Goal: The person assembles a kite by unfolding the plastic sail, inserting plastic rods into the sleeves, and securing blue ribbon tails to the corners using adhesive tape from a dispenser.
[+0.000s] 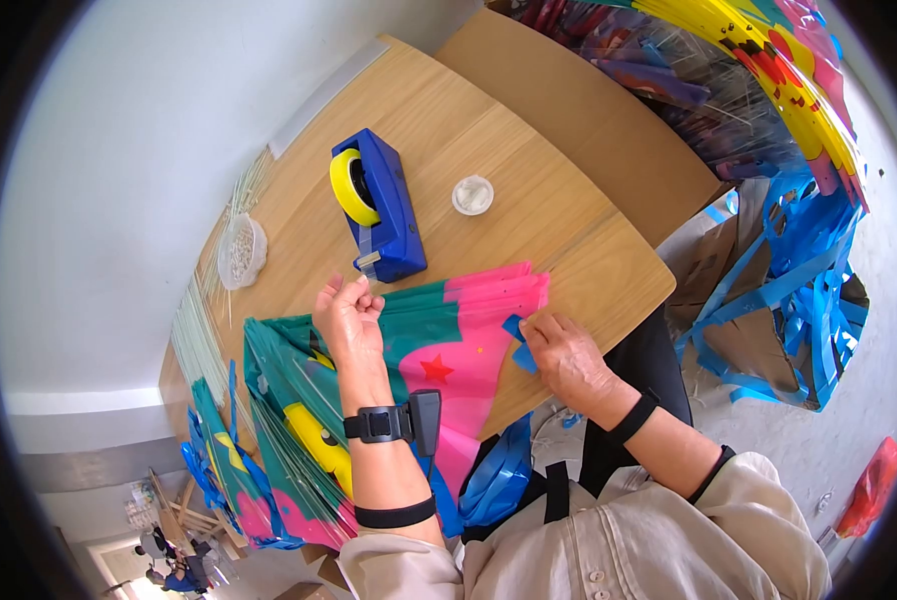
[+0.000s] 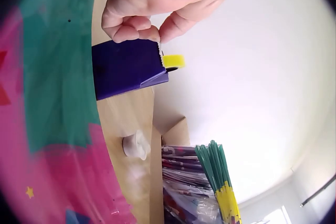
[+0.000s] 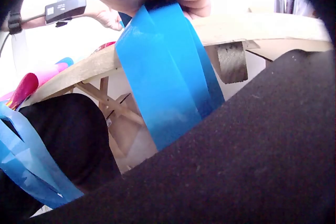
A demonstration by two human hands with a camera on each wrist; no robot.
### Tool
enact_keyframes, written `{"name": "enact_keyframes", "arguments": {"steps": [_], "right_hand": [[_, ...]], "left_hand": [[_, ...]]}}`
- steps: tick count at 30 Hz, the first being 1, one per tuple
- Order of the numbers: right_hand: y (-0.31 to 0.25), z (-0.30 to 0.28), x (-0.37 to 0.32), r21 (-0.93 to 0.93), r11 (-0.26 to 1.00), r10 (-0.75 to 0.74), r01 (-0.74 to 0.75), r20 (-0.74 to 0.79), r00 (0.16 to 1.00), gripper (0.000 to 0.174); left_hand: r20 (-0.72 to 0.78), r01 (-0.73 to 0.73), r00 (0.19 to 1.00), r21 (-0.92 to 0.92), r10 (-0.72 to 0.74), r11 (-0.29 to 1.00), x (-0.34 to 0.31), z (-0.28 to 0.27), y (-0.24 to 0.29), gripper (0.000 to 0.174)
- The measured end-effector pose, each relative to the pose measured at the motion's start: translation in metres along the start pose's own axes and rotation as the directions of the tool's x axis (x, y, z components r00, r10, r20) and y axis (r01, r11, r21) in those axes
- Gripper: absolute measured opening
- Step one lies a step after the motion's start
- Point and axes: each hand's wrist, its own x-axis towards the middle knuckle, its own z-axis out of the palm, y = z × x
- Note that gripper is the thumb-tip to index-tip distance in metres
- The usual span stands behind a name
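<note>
The left hand (image 1: 352, 322) is at the cutter end of a blue tape dispenser (image 1: 387, 205) with a yellow roll (image 1: 353, 187); its thumb and index finger pinch the tape end at the serrated edge, as the left wrist view shows. Below that arm lies a folded green and pink printed plastic sheet (image 1: 421, 318) with a red star. The right hand (image 1: 575, 366) grips a blue plastic strip (image 1: 525, 357) at the sheet's right side, over the table edge. In the right wrist view, the folded blue strip (image 3: 163, 71) hangs down from the curled fingers.
On the wooden table (image 1: 569, 250) stand a small white cup (image 1: 473, 195) and a clear dish of white bits (image 1: 242, 252), with thin white sticks (image 1: 197, 330) at the left edge. Beyond are a cardboard box (image 1: 579, 120), bundled printed plastic (image 1: 789, 90) and blue strips (image 1: 819, 280).
</note>
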Motion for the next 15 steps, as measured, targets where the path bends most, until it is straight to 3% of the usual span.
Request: {"name": "enact_keyframes", "arguments": {"steps": [6,9,11,15], "right_hand": [[-0.001,0.0,0.0,-0.008,1.0,0.008,-0.008,0.009,1.0,0.025],[0.0,0.002,0.0,0.007,1.0,0.008,-0.008,0.007,1.0,0.025],[0.0,0.0,0.0,0.007,1.0,0.01,-0.01,0.016,1.0,0.024],[0.0,0.002,0.0,0.021,1.0,0.004,-0.004,-0.012,1.0,0.023]], "left_hand": [[-0.046,0.008,0.999,-0.085,-0.012,0.996,-0.002,0.004,-0.011,0.059],[-0.084,0.05,0.995,-0.117,-0.06,0.992,0.001,0.007,-0.015,0.048],[-0.07,0.156,0.983,-0.15,-0.168,0.976,0.01,0.004,-0.016,0.026],[-0.075,0.202,0.974,-0.126,-0.212,0.971,0.004,0.009,-0.01,0.012]]}}
